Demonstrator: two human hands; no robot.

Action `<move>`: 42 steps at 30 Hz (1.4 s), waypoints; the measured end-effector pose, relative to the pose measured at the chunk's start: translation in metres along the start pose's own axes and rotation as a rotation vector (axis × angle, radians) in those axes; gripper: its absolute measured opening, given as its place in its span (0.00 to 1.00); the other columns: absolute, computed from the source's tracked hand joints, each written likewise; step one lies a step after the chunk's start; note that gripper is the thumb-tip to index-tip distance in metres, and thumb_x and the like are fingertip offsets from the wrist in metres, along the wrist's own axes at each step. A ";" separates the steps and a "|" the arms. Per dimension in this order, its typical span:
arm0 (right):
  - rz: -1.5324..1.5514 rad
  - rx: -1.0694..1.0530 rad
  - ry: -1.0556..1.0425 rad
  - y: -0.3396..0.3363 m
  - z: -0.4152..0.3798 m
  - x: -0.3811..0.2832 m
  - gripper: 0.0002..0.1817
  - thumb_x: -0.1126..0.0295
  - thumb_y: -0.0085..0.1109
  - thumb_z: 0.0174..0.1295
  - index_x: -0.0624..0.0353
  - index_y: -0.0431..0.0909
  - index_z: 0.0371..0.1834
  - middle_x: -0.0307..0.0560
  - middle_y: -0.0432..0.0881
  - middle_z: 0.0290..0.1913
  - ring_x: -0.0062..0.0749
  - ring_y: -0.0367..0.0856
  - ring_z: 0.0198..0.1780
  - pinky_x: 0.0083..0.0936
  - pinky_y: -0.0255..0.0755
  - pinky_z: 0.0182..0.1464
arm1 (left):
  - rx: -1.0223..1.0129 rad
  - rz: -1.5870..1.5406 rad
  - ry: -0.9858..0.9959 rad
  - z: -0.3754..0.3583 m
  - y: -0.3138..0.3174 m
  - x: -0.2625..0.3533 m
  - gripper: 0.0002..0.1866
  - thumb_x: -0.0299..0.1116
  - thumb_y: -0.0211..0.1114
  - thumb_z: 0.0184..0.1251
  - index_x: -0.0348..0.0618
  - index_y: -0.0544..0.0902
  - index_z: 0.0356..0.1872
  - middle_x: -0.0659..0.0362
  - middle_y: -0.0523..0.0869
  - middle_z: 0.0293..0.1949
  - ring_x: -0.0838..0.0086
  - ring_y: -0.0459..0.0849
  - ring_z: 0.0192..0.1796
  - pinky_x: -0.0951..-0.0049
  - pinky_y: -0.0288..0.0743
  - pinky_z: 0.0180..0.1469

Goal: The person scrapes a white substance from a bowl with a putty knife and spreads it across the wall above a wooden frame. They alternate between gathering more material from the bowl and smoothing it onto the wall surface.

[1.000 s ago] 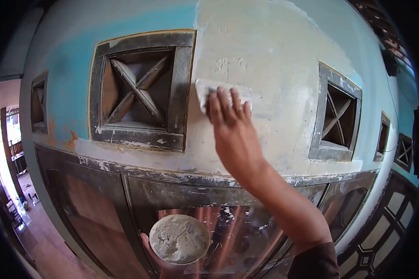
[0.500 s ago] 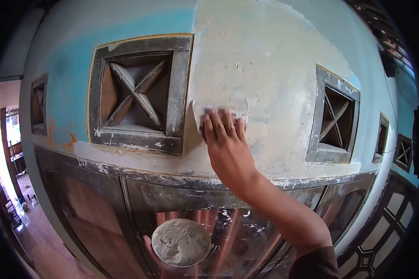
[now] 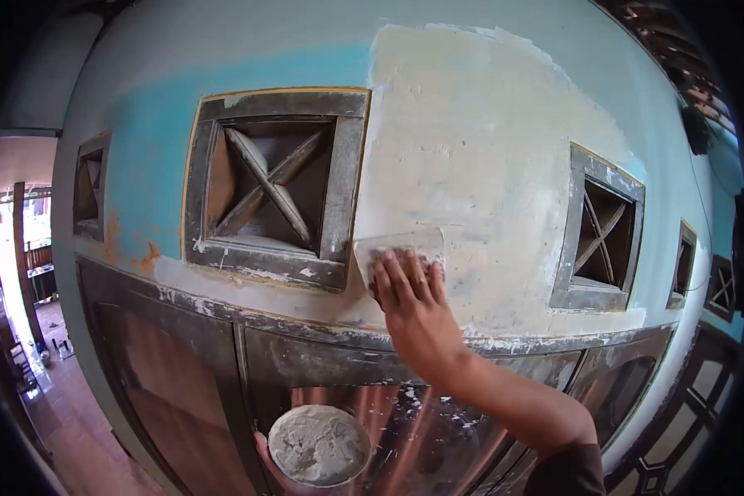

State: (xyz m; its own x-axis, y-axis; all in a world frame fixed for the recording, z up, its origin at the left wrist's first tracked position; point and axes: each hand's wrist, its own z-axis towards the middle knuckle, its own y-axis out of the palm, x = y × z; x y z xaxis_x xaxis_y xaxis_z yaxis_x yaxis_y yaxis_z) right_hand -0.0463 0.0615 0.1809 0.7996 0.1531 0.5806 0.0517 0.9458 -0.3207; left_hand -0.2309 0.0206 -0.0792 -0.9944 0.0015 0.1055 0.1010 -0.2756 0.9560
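Note:
My right hand (image 3: 422, 318) is shut on a flat, wide putty scraper (image 3: 429, 241), its fingers spread across the blade. The blade lies against the cream filler-coated wall (image 3: 471, 149), just right of a dark wooden vent frame (image 3: 351, 178). Low in the view, my left hand (image 3: 266, 456) holds a round bowl (image 3: 367, 465) from its left side and underneath; most of that hand is hidden. Grey-white putty (image 3: 318, 442) fills the bowl, its surface rough and scooped.
A second vent frame (image 3: 562, 240) with crossed slats sits to the right. Below runs a paint-flecked wooden ledge (image 3: 306, 331) above dark glazed panels (image 3: 165, 380). Turquoise paint (image 3: 153, 149) covers the wall at left. A bright doorway (image 3: 4, 240) opens far left.
My right hand has drawn the scraper a short way down the wall. The view has tilted up slightly, so the wall sits lower and further right. My left hand still holds the bowl.

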 end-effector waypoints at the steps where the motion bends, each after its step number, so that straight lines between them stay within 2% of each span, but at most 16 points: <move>1: 0.001 0.007 -0.005 -0.014 0.006 0.005 0.33 0.74 0.51 0.65 0.72 0.64 0.75 0.66 0.65 0.77 0.66 0.61 0.79 0.67 0.58 0.75 | -0.072 -0.038 -0.017 0.002 -0.001 0.001 0.50 0.77 0.47 0.68 0.39 0.74 0.70 0.42 0.79 0.66 0.42 0.79 0.65 0.32 0.74 0.66; 4: -0.054 0.202 0.085 -0.044 0.061 0.045 0.29 0.76 0.47 0.68 0.72 0.65 0.74 0.67 0.69 0.74 0.64 0.65 0.77 0.61 0.61 0.75 | 0.035 0.181 0.040 -0.001 0.016 -0.007 0.51 0.83 0.40 0.64 0.49 0.76 0.70 0.49 0.77 0.68 0.46 0.77 0.66 0.36 0.74 0.65; 7: -0.118 0.268 0.110 -0.020 0.092 0.077 0.28 0.75 0.48 0.69 0.70 0.66 0.73 0.64 0.68 0.76 0.63 0.65 0.77 0.60 0.62 0.75 | -0.005 0.092 -0.025 0.002 0.023 -0.012 0.52 0.83 0.40 0.64 0.47 0.75 0.70 0.48 0.77 0.68 0.45 0.78 0.66 0.37 0.74 0.65; 10: -0.168 0.047 0.105 0.001 0.064 0.049 0.29 0.72 0.49 0.68 0.69 0.67 0.73 0.63 0.63 0.79 0.64 0.61 0.79 0.63 0.61 0.75 | 0.001 0.090 -0.012 0.003 0.030 -0.017 0.52 0.83 0.40 0.65 0.45 0.76 0.69 0.48 0.77 0.68 0.45 0.78 0.66 0.37 0.74 0.65; 12: -0.186 0.049 0.018 0.022 0.019 0.018 0.30 0.71 0.50 0.68 0.71 0.65 0.74 0.64 0.62 0.79 0.66 0.60 0.79 0.66 0.60 0.74 | -0.022 0.153 -0.028 -0.003 0.038 -0.017 0.51 0.82 0.40 0.65 0.45 0.76 0.69 0.47 0.77 0.68 0.45 0.78 0.66 0.36 0.74 0.65; 15: -0.038 -0.072 0.000 -0.008 -0.019 -0.003 0.30 0.72 0.48 0.70 0.72 0.64 0.75 0.67 0.67 0.76 0.67 0.63 0.77 0.67 0.60 0.74 | -0.024 0.190 0.014 -0.003 0.030 -0.016 0.51 0.82 0.41 0.65 0.46 0.77 0.68 0.48 0.78 0.68 0.45 0.78 0.65 0.35 0.74 0.64; 20: -0.161 0.236 0.127 -0.047 0.083 0.068 0.26 0.75 0.46 0.72 0.71 0.67 0.73 0.65 0.68 0.76 0.56 0.66 0.78 0.57 0.63 0.75 | -0.016 0.107 -0.025 0.000 0.029 -0.015 0.50 0.82 0.40 0.66 0.47 0.77 0.68 0.49 0.78 0.67 0.45 0.79 0.65 0.35 0.75 0.63; 22: -0.166 0.222 0.150 -0.029 0.100 0.092 0.25 0.75 0.47 0.72 0.69 0.68 0.72 0.62 0.70 0.75 0.53 0.68 0.77 0.55 0.64 0.75 | -0.031 0.004 -0.061 0.001 0.029 -0.015 0.50 0.82 0.40 0.66 0.47 0.77 0.68 0.49 0.78 0.67 0.45 0.79 0.64 0.35 0.76 0.63; 26: -0.231 0.154 0.039 0.026 0.039 0.040 0.31 0.69 0.52 0.68 0.67 0.65 0.75 0.63 0.67 0.75 0.64 0.63 0.77 0.62 0.63 0.72 | -0.031 0.075 -0.022 -0.002 0.032 -0.012 0.50 0.81 0.39 0.67 0.46 0.77 0.68 0.48 0.79 0.67 0.45 0.80 0.64 0.35 0.76 0.63; 28: -0.121 -0.027 -0.054 0.024 -0.018 -0.006 0.33 0.69 0.52 0.68 0.71 0.63 0.76 0.67 0.60 0.79 0.68 0.57 0.80 0.67 0.58 0.75 | -0.042 0.139 0.042 -0.003 0.029 -0.010 0.49 0.80 0.39 0.68 0.46 0.78 0.68 0.48 0.80 0.66 0.45 0.80 0.64 0.37 0.76 0.63; 29: -0.084 -0.101 -0.101 0.011 -0.035 -0.016 0.32 0.70 0.52 0.69 0.73 0.63 0.76 0.69 0.61 0.78 0.68 0.59 0.79 0.66 0.59 0.76 | 0.003 0.120 0.041 -0.005 0.027 -0.009 0.49 0.80 0.39 0.68 0.45 0.78 0.67 0.48 0.81 0.65 0.47 0.80 0.64 0.39 0.76 0.64; 32: -0.017 -0.057 -0.045 -0.037 -0.016 -0.009 0.31 0.72 0.51 0.69 0.72 0.64 0.75 0.67 0.65 0.76 0.65 0.62 0.78 0.62 0.61 0.75 | -0.016 0.132 0.056 -0.002 0.027 -0.008 0.48 0.79 0.40 0.69 0.45 0.78 0.67 0.48 0.82 0.64 0.48 0.81 0.63 0.39 0.76 0.64; 36: -0.227 0.347 0.090 -0.037 0.089 0.083 0.26 0.74 0.49 0.70 0.67 0.69 0.72 0.60 0.71 0.73 0.57 0.69 0.74 0.56 0.67 0.72 | 0.003 0.091 0.032 -0.003 0.039 -0.012 0.48 0.79 0.40 0.69 0.45 0.78 0.67 0.49 0.82 0.63 0.48 0.81 0.63 0.38 0.76 0.63; 39: -0.297 0.208 0.117 -0.004 0.086 0.092 0.26 0.73 0.51 0.69 0.67 0.70 0.70 0.60 0.71 0.73 0.61 0.69 0.74 0.61 0.67 0.71 | 0.002 0.033 0.014 0.002 0.034 -0.014 0.48 0.79 0.41 0.69 0.45 0.79 0.66 0.49 0.82 0.63 0.48 0.81 0.63 0.38 0.76 0.63; 41: -0.246 0.131 -0.033 0.035 0.015 0.033 0.30 0.70 0.52 0.67 0.69 0.67 0.73 0.63 0.66 0.77 0.70 0.62 0.77 0.70 0.63 0.71 | 0.002 0.077 0.028 0.002 0.034 -0.014 0.48 0.79 0.41 0.69 0.44 0.79 0.66 0.49 0.82 0.63 0.48 0.81 0.63 0.38 0.77 0.63; 42: -0.213 0.052 -0.073 0.026 -0.011 0.012 0.31 0.70 0.51 0.68 0.70 0.65 0.75 0.65 0.65 0.77 0.71 0.62 0.77 0.68 0.64 0.71 | 0.005 0.072 0.025 0.001 0.034 -0.015 0.48 0.79 0.41 0.69 0.44 0.79 0.66 0.49 0.82 0.63 0.48 0.81 0.63 0.38 0.77 0.63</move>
State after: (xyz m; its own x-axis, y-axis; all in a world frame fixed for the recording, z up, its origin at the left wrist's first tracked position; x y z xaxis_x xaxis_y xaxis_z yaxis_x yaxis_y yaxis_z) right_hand -0.0293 0.0847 0.1716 0.7284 -0.0326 0.6844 0.1822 0.9721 -0.1476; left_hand -0.2125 0.0122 -0.0484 -0.9849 -0.0425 0.1676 0.1728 -0.2693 0.9474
